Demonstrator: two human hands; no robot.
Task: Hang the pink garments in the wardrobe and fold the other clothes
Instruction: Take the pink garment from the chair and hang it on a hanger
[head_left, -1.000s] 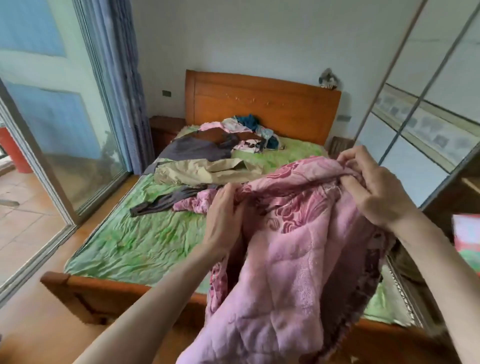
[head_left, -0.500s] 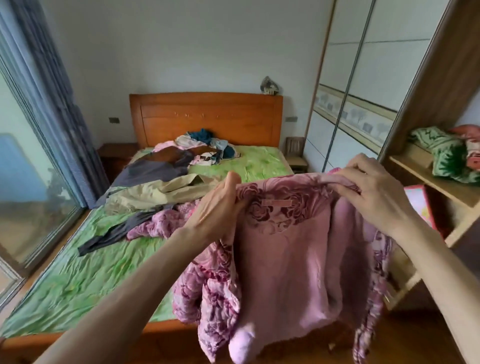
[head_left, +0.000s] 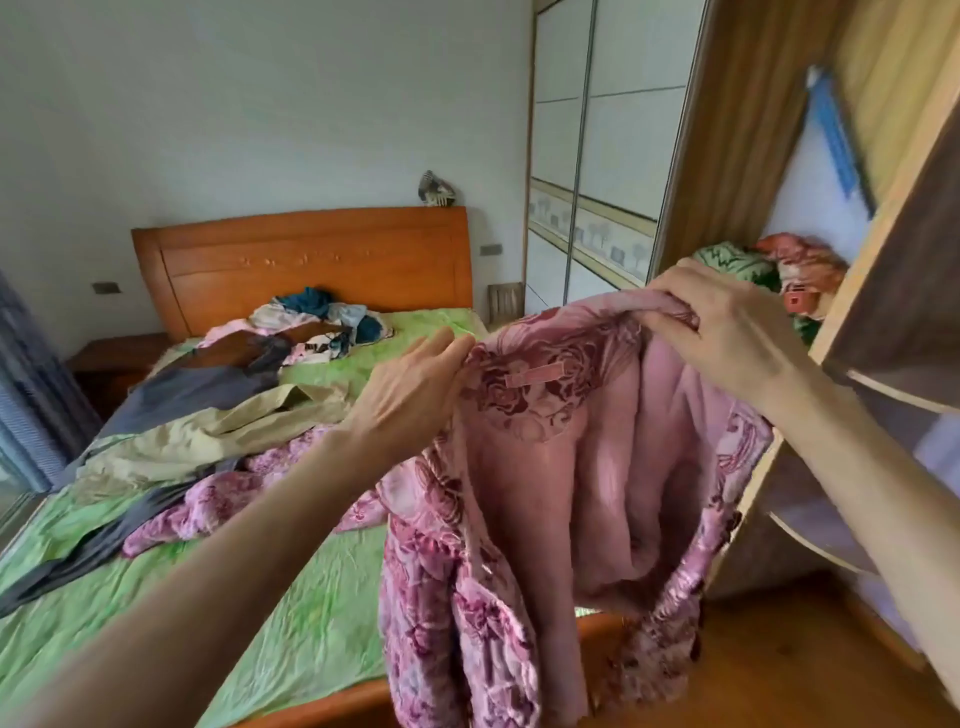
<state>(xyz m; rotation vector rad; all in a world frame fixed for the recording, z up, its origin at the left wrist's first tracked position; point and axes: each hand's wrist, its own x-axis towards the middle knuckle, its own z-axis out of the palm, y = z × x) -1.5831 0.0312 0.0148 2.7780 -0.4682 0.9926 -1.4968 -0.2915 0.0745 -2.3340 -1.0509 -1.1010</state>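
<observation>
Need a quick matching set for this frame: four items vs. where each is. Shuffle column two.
1 pink floral jacket
2 beige garment
3 blue hanger
4 small ornament

A on top of the headboard
B inside the open wardrobe
C held up by both hands
D lying on the green bedsheet

Pairs: 1-C, 2-D, 3-B, 4-A

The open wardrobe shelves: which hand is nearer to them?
Right. The right hand grips the pink floral jacket's collar just in front of the open wardrobe shelves; the left hand holds the collar's other end, toward the bed.
</observation>
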